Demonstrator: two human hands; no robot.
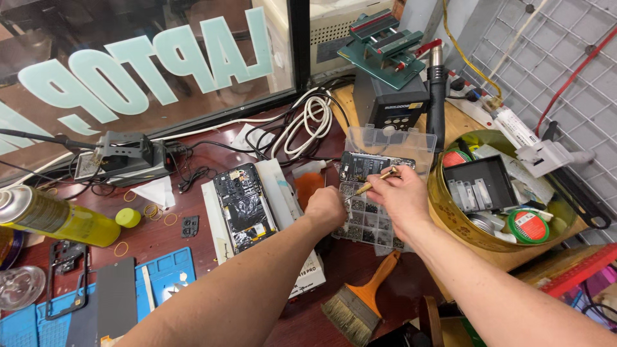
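Pinching a slim brass-coloured screwdriver between thumb and fingers, right hand closed around the handle, tip aimed toward ten o'clock over a clear compartment box of tiny screws. Left hand curled into a loose fist at nine o'clock of the right, knuckles just beside the box edge; cannot tell whether anything sits inside that fist. Box lid standing open at twelve o'clock, with a small phone board lying at the hinge. Opened phone resting on a white carton at nine o'clock of the left hand. Round yellow tin of odds and ends at three o'clock. Brush with an orange handle at six o'clock on the tabletop.

Likely light, stiff and thin, that screwdriver, and prone to rolling; best held mid-handle. Screws probably slippery and easily scattered.
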